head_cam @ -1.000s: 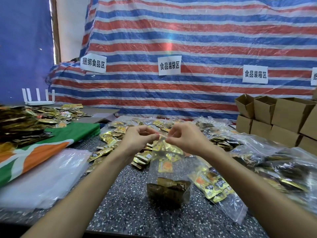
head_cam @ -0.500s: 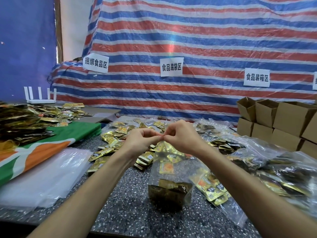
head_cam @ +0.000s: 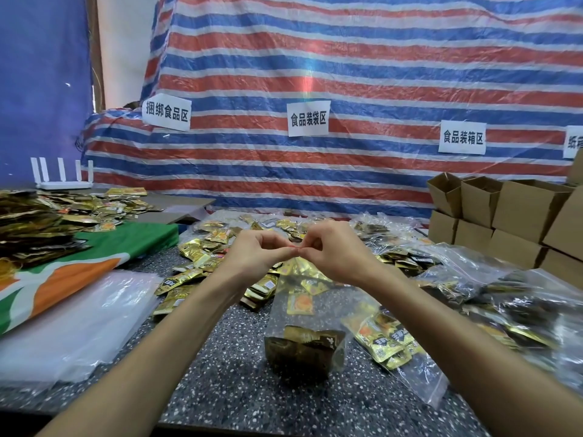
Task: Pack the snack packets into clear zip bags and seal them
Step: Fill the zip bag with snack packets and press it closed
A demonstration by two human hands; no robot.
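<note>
A clear zip bag [head_cam: 303, 323] hangs upright in front of me, its bottom resting on the speckled table [head_cam: 227, 392], with gold snack packets [head_cam: 304, 345] inside. My left hand [head_cam: 257, 257] and my right hand [head_cam: 331, 252] meet at the middle of the bag's top edge, both pinching the zip strip with fingertips touching. Loose gold snack packets [head_cam: 202, 257] lie scattered on the table behind my hands.
A stack of empty clear bags [head_cam: 72, 323] lies at the left beside a green and orange cloth [head_cam: 94, 253] bearing more packets. Filled zip bags [head_cam: 473, 279] pile up at the right, one [head_cam: 391, 342] near the bag I hold. Cardboard boxes [head_cam: 517, 216] stand at far right.
My hands, apart along the bag's top a second ago, have come together at its middle. The view has shifted slightly.
</note>
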